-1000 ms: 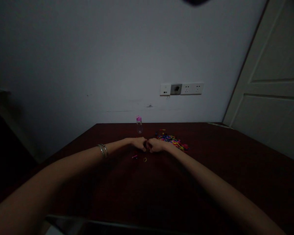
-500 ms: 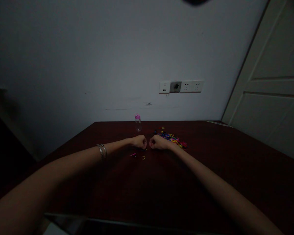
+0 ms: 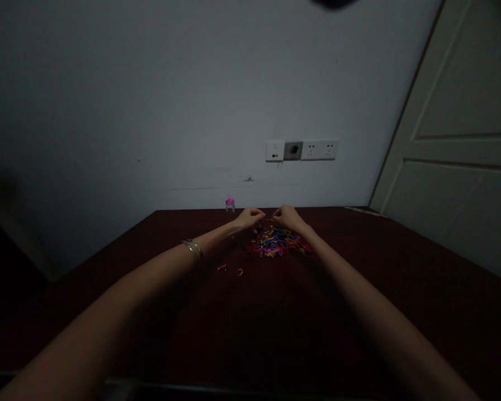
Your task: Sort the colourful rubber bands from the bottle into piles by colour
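My left hand is at the far left side of a pile of small colourful loops and bits, its thumb and forefinger pinched together. Facing it across a small gap, my right hand bends over the back of the pile, also pinched. A thin red and yellow loop shows between the fingertips. Whether either hand grips it cannot be made out in the dim light. Nearer to me on the table lie a yellow loop and a small pink piece.
A clear bottle with a pink cap stands behind my left forearm, its lower part mostly hidden. The dark red table meets a wall with a row of sockets. A pale panelled door is at the right.
Both hands have moved away from me and to the right, from in front of the bottle to the back of the pile. More of the pile is now uncovered.
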A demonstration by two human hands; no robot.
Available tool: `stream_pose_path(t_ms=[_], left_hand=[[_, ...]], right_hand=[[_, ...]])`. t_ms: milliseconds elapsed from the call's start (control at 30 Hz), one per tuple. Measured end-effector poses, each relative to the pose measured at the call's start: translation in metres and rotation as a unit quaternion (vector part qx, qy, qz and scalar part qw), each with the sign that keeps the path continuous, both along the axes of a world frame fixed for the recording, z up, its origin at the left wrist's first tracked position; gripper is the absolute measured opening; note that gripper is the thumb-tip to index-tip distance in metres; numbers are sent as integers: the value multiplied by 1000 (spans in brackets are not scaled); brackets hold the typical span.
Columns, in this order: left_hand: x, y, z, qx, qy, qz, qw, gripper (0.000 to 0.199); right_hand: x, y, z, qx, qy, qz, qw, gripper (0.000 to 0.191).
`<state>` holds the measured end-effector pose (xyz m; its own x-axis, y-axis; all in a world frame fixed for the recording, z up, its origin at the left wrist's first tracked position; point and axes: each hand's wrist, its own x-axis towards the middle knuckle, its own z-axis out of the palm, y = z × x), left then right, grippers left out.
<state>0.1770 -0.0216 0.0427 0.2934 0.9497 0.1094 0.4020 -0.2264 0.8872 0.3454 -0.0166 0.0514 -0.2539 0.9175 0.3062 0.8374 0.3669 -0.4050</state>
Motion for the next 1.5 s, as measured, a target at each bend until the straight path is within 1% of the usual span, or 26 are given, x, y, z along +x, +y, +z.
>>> stream_pose_path(t_ms=[100,167,233,300,333,400,433,500,600,667,733,767,800,833,900,1000,1133,1200,1333,1400,1500], left_hand=[[-10,2,2,14,40,10,999,25],[-27,5,2,57,74,49,994,27],[-51,7,3,125,130,106,978,26],[-77,7,3,175,181,147,957,24],[-91,6,3,183,197,173,947,25],[-115,1,4,167,222,222,935,26],[-126,-2,4,144,242,237,930,26],[-144,-9,6,64,295,225,926,25],[-166,-21,9,-82,381,159,907,20],[-178,-28,9,-196,423,115,877,17],[-189,-35,7,-309,453,86,832,17],[-194,-38,6,-351,463,76,810,18],[-199,-41,5,-377,470,67,795,19],[-202,-43,3,-391,473,57,788,19],[-206,-45,0,-395,463,40,793,19],[-205,-47,-3,-396,442,38,804,15],[-201,-49,-5,-400,422,26,813,14],[-199,-51,-5,-391,416,24,821,16],[-199,-52,-7,-363,410,40,836,20],[-198,-51,-9,-358,413,25,837,22],[-194,-47,-12,-351,415,-2,839,23]], right_hand=[[-4,1,-4,17,-4,5,1000,24],[-14,-1,-8,19,-1,35,999,27],[-30,-4,-13,8,-2,85,996,28],[-50,-6,-19,-14,-8,136,991,29],[-61,-7,-23,-23,-12,155,988,30],[-82,-5,-31,-35,-32,186,981,33],[-91,-3,-36,-35,-43,193,980,34],[-108,1,-45,-32,-58,201,977,35],[-129,7,-56,-26,-66,205,976,34],[-140,8,-61,-20,-71,207,976,32],[-150,6,-64,-13,-78,208,975,32],[-154,4,-65,-10,-84,207,975,33],[-157,2,-66,-7,-90,206,974,32],[-160,0,-66,-4,-98,206,974,31],[-163,-4,-66,2,-112,203,973,28],[-164,-9,-64,14,-124,198,972,29],[-157,-15,-64,25,-125,199,972,32],[-150,-15,-64,28,-121,205,971,34],[-124,-9,-61,51,-76,205,974,34],[-104,-5,-58,57,-37,184,981,34],[-69,-3,-52,61,-7,162,985,31]])
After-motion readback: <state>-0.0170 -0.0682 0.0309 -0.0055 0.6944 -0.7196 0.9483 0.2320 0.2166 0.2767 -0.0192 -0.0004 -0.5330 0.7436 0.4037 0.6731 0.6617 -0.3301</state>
